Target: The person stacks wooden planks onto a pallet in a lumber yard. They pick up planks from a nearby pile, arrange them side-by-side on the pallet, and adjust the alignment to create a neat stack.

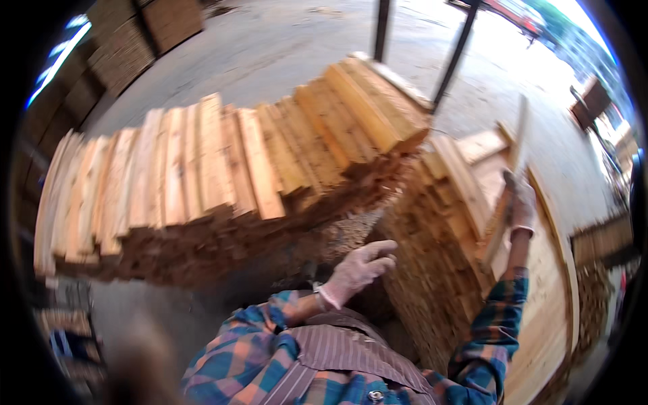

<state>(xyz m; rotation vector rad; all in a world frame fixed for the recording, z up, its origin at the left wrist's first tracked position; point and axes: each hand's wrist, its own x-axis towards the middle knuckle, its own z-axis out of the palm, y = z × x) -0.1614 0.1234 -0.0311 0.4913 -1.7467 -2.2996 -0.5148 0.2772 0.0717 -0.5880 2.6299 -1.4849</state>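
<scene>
My right hand [522, 202], in a pale work glove, is closed around a narrow wooden board [520, 138]. That board stands on a slant over the right-hand stack of planks [432, 250], its lower end near the stack's top. My left hand [356, 273], in a similar glove, is in front of my apron with nothing visible in it. Its fingers are loosely bent and apart, pointing toward the right-hand stack. A wide stack of short boards [175, 169] spreads across the left and middle, its boards lying side by side in an uneven row.
Pale boards [540, 324] cover the right-hand stack's near side, with a raised strip along the outer edge. Dark posts [455, 57] rise behind the stacks. More timber piles stand at the far left [125, 57] and right [601, 239]. A red vehicle [516, 15] is far off on the concrete.
</scene>
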